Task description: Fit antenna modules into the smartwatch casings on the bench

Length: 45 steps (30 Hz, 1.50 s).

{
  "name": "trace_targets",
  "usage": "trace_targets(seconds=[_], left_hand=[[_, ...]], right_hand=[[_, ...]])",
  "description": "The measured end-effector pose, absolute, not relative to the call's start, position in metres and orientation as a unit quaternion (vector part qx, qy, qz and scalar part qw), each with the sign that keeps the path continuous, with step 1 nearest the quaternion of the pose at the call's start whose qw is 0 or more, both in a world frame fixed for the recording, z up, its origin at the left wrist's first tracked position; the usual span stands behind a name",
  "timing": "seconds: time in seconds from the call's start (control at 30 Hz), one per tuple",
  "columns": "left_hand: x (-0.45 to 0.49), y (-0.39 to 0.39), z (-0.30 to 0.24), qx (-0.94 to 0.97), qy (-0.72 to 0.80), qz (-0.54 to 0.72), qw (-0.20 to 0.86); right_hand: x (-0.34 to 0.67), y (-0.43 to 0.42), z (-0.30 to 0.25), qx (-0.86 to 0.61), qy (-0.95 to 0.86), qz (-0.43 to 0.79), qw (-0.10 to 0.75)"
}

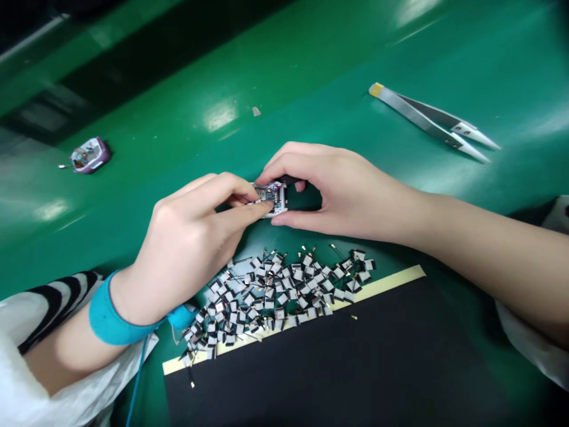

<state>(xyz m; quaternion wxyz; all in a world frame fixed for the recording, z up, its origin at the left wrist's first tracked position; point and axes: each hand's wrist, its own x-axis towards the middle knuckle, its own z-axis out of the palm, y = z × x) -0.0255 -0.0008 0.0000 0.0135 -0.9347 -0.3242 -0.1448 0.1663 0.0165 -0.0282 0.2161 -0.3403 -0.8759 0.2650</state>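
Both hands meet over a small white device with an exposed circuit board (pixel 272 197) on the green surface. My left hand (pixel 191 237) pinches thumb and forefinger onto the board's left side; whether a tiny part sits between them I cannot make out. My right hand (pixel 338 190) curls around the device from the right and steadies it with fingertips and thumb. A blue wrist strap (pixel 106 314) with a cord circles my left wrist. Just below the hands lies a heap of several small black-and-white parts with thin wires (pixel 275 290).
Metal tweezers (pixel 433 121) with a yellow end lie at the upper right. A second small device in a purple shell (pixel 90 155) rests at the far left. A black mat edged with cream tape (pixel 355 362) covers the near side. A dark gap runs along the top left.
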Motion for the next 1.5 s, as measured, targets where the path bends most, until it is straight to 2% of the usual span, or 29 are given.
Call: trace_targets(seconds=[0.4,1.17,1.5], left_hand=[[-0.025,-0.0023,-0.0016,-0.934,-0.323,-0.149,0.029],[-0.0217,-0.0031,-0.0038,-0.925,-0.347,-0.148,0.042],[-0.02,-0.0055,-0.0037,-0.918,-0.368,-0.143,0.012]], right_hand=[[0.1655,0.015,-0.0262,-0.345,-0.869,0.285,0.214],[0.1658,0.0166,-0.0268,-0.342,-0.884,0.24,0.207],[0.1658,0.0167,-0.0259,-0.353,-0.883,0.24,0.197]])
